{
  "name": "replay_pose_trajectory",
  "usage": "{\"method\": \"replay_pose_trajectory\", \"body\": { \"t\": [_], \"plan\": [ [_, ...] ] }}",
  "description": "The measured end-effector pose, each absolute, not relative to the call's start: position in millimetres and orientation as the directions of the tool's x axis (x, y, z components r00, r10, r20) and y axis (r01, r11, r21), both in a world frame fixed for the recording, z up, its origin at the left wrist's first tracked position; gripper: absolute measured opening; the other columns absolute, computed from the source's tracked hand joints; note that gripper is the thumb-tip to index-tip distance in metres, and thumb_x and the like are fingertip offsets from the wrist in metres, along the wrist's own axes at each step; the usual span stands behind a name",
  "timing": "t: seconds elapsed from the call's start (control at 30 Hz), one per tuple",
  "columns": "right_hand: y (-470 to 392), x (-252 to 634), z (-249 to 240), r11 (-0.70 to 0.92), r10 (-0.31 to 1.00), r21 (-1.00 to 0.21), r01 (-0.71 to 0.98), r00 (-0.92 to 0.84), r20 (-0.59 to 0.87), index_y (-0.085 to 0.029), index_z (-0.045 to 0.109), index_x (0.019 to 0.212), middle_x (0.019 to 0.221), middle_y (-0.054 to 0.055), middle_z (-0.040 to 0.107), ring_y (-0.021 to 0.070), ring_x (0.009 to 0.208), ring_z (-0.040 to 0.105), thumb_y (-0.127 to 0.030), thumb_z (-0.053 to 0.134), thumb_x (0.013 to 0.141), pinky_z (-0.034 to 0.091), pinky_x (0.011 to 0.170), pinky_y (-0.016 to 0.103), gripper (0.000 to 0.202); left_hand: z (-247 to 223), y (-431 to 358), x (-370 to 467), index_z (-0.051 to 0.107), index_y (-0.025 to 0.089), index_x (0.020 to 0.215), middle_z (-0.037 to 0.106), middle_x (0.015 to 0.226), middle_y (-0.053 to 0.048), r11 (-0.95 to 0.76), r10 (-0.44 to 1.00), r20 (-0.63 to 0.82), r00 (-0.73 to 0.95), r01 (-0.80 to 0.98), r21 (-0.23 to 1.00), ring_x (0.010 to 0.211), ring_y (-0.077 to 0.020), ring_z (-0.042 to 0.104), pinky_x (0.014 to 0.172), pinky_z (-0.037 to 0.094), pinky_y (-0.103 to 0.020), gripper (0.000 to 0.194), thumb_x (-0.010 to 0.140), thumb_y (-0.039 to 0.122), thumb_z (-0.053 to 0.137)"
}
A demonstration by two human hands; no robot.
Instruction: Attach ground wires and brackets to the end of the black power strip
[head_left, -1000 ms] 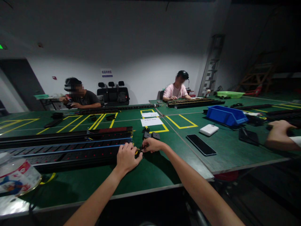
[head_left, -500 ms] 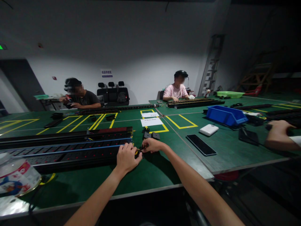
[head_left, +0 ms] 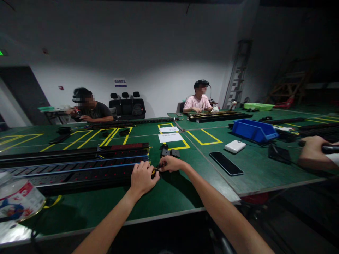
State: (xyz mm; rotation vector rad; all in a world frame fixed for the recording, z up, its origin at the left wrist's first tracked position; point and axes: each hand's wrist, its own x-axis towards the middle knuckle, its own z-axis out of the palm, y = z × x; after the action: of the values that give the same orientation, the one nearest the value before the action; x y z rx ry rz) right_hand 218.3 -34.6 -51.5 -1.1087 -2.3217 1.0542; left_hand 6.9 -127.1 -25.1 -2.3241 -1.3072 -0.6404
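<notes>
At the right end of a long black rail assembly (head_left: 87, 176) with red dots and blue strips, my two hands meet. My left hand (head_left: 143, 177) lies over the rail's end corner, its fingers curled around yellow-and-black wires (head_left: 154, 171). Pinched in the fingers of my right hand (head_left: 169, 163) is a small dark piece beside those wires, too small to name. Just beyond my right hand sit small black blocks (head_left: 171, 152) on the green table (head_left: 182, 192).
To the right lie a black phone (head_left: 226, 163), a white box (head_left: 235, 146) and a blue bin (head_left: 254, 130). A can (head_left: 21, 201) stands at front left. Two people (head_left: 95, 111) work across the table; another person's hand (head_left: 314, 151) shows at far right.
My hands stay almost in place, with only slight finger movement. At far right, the other person's hand now shows a dark tool handle. The person in pink has shifted a little.
</notes>
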Motion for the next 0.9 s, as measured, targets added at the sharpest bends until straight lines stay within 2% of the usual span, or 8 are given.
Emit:
{"method": "replay_pose_trajectory", "body": {
  "t": [0.33, 0.9],
  "plan": [
    [-39.1, 217.3, -46.5, 0.415, 0.791, -0.732, 0.540, -0.611, -0.003, -0.014, 0.065, 0.097, 0.073, -0.003, 0.061, 0.0065, 0.044, 0.054, -0.041, 0.074, 0.080, 0.038, 0.039, 0.016, 0.033, -26.8, -125.8, 6.5, 0.072, 0.020, 0.081, 0.064, 0.091, -0.011, -0.495, 0.675, 0.580, 0.457, 0.863, -0.104, 0.091, -0.0278, 0.054, 0.078, 0.038, -0.043, 0.030, 0.086, 0.044, 0.056],
    [-41.0, 216.8, -44.3, 0.423, 0.794, -0.724, 0.544, -0.608, 0.008, -0.014, 0.065, 0.099, 0.076, -0.001, 0.063, 0.0062, 0.044, 0.055, -0.044, 0.072, 0.082, 0.038, 0.039, 0.015, 0.035, -28.1, -125.0, 5.9, 0.071, 0.019, 0.082, 0.065, 0.094, -0.012, -0.490, 0.678, 0.579, 0.453, 0.865, -0.103, 0.093, -0.0280, 0.055, 0.079, 0.038, -0.042, 0.027, 0.087, 0.040, 0.055]
  ]
}}
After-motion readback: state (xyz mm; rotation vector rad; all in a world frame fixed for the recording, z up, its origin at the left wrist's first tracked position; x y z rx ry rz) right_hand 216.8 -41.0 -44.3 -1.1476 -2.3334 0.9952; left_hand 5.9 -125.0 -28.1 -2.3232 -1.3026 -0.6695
